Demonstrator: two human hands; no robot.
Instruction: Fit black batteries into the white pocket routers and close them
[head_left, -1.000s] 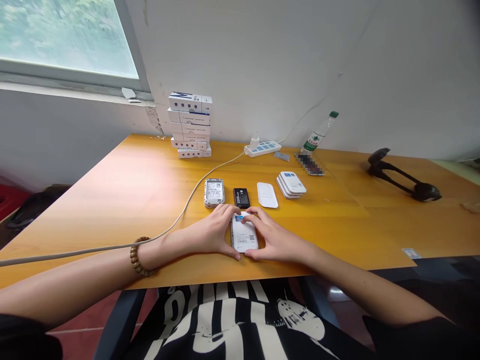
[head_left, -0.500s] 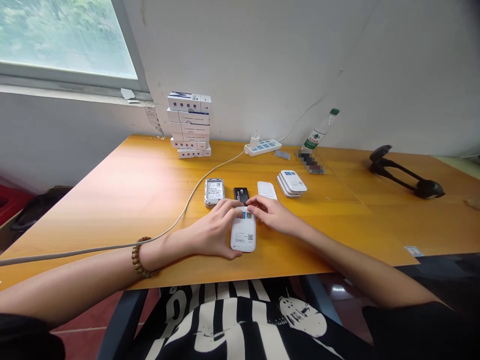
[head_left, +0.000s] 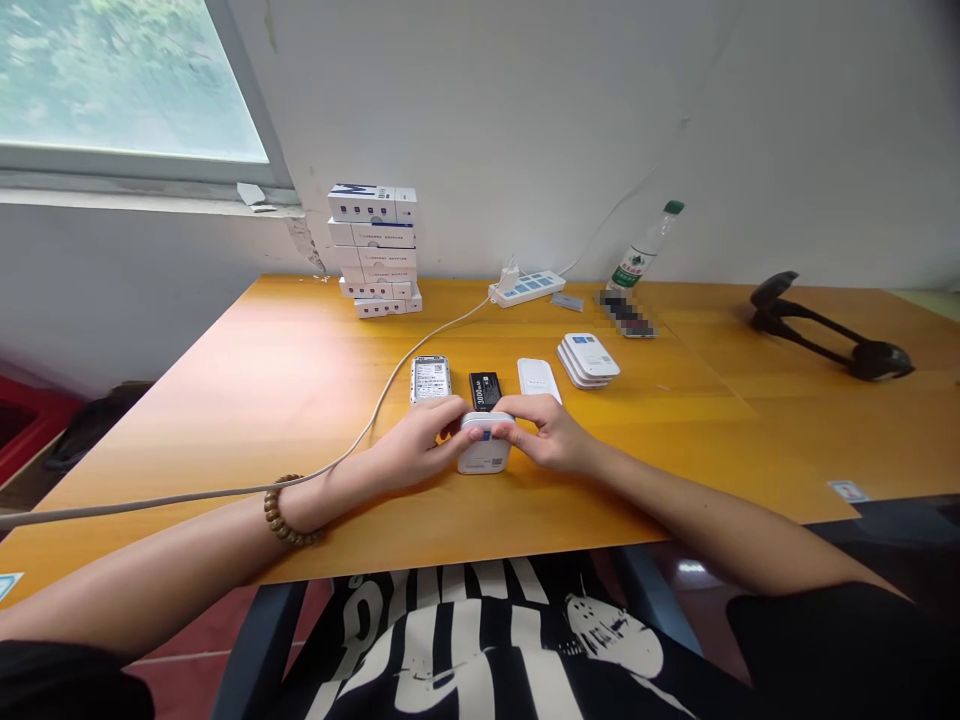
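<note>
Between both hands, a small white device (head_left: 484, 460) with rounded corners, which looks like a pocket Wi-Fi router, is tipped up on its lower edge. My left hand (head_left: 424, 440) pinches its upper left part, thumb on the labelled face. My right hand (head_left: 551, 435) grips the upper right corner the same way, fingers behind and partly hidden. Just beyond the hands lie a black battery (head_left: 485, 390) marked 3000mAh, an open device (head_left: 430, 378) showing its inner label, and a loose white back cover (head_left: 538, 379).
Several white devices (head_left: 588, 360) are stacked to the right. White boxes (head_left: 373, 235) stand piled at the back left. A power strip (head_left: 527, 289) and a bottle (head_left: 643, 252) are near the wall. A white cable (head_left: 367, 425) runs over my left forearm; a black stand (head_left: 825, 325) lies far right.
The white device has gone from lying nearly flat to tilted up, its top edge now showing. My right hand has closed on its upper right corner; my left hand has shifted to the upper left.
</note>
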